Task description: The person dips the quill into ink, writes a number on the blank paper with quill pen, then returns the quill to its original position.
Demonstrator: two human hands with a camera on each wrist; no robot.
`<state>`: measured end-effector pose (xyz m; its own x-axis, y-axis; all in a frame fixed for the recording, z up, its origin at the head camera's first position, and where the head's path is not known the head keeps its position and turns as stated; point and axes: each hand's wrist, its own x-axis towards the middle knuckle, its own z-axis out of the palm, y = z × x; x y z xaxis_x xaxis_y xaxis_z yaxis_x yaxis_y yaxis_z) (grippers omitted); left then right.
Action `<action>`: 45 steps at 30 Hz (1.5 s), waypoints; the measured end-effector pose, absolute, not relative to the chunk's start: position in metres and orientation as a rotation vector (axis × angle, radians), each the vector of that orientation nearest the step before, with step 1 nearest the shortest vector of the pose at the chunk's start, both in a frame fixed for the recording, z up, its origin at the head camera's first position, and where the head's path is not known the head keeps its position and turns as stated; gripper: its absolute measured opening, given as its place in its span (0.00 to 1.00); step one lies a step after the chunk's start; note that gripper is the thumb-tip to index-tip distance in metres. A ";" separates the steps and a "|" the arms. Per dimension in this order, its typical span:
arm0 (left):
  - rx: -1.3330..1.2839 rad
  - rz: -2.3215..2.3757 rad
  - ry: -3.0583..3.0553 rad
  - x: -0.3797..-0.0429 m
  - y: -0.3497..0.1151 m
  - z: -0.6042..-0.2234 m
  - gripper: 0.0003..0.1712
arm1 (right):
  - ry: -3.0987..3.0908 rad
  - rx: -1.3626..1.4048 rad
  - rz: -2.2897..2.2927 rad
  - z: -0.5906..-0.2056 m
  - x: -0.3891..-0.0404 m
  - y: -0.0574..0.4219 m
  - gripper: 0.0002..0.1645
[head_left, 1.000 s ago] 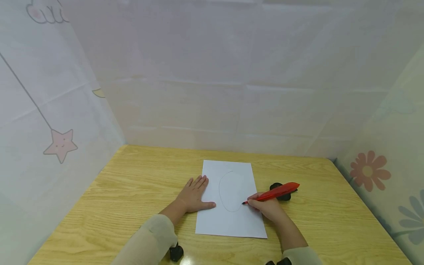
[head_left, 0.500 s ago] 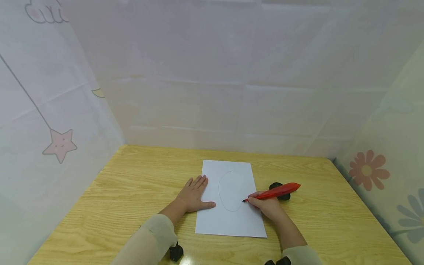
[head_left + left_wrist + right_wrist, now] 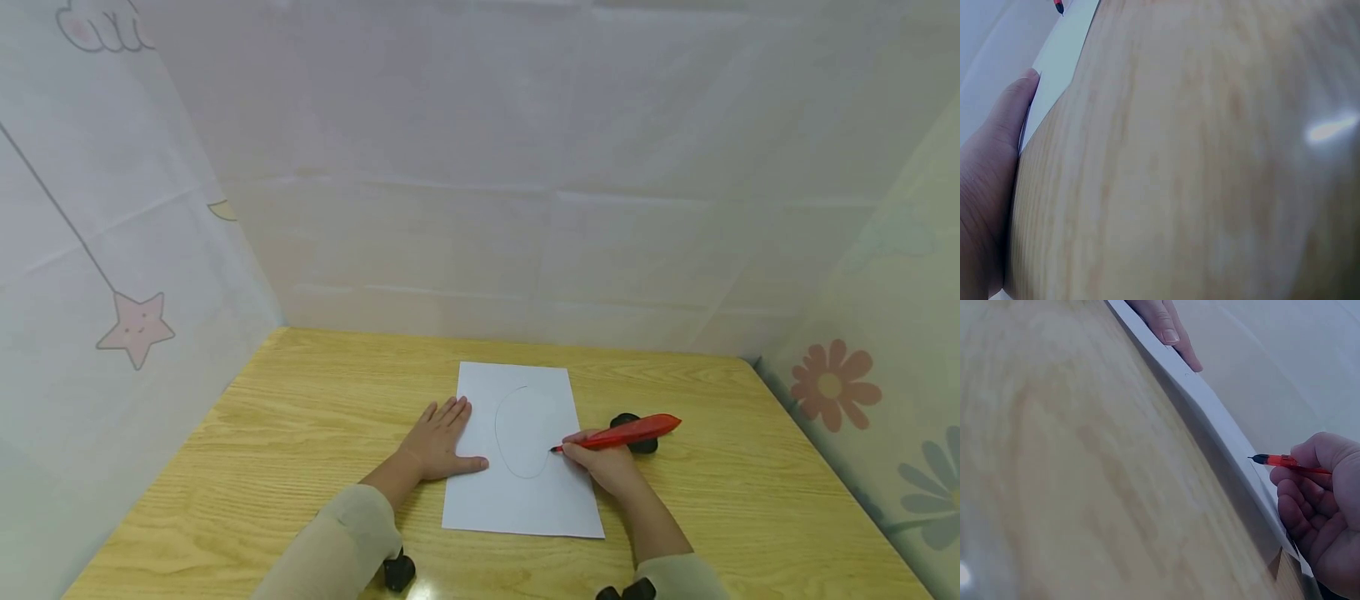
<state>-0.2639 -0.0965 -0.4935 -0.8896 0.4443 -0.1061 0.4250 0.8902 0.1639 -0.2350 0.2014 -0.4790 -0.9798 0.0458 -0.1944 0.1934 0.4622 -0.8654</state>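
A white sheet of paper (image 3: 517, 508) lies on the wooden table. Drawn on it is a thin dark curve, like an oval left open at the upper right. My left hand (image 3: 435, 443) rests flat on the paper's left edge, fingers straight and thumb spread onto the sheet. My right hand (image 3: 611, 468) pinches a red pen (image 3: 630, 432) with a wide, feather-shaped top. The pen's black tip meets the right end of the drawn line. In the right wrist view, the thumb and forefinger grip the pen (image 3: 1279, 460) close to its tip, the other fingers curled below.
The yellow wood-grain table (image 3: 315, 417) reaches back to a pale cloth wall (image 3: 525, 250). Side cloths carry a pink star (image 3: 137, 329) and a red flower (image 3: 836, 385). A black object (image 3: 647, 446) shows behind the pen. Black pieces (image 3: 399, 573) sit by the sleeves.
The pen tip has moved slightly up the paper, and the drawn line has grown a little along its right side. My left hand stays in place.
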 end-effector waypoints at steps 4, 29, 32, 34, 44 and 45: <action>0.680 0.205 2.918 -0.264 -0.097 -0.494 0.61 | 2.571 0.215 -1.549 -0.479 -0.236 0.201 0.14; 0.687 0.222 2.926 -0.263 -0.097 -0.494 0.61 | 2.574 0.276 -1.522 -0.477 -0.243 0.196 0.18; 0.685 0.221 2.925 -0.263 -0.097 -0.493 0.62 | 2.578 0.277 -1.522 -0.478 -0.244 0.194 0.17; 0.684 0.221 2.926 -0.263 -0.097 -0.493 0.62 | 2.582 0.281 -1.521 -0.478 -0.244 0.194 0.17; 0.680 0.219 2.930 -0.263 -0.098 -0.493 0.62 | 2.611 0.268 -1.519 -0.478 -0.248 0.191 0.18; 0.680 0.221 2.929 -0.263 -0.098 -0.493 0.62 | 2.613 0.272 -1.518 -0.478 -0.248 0.190 0.18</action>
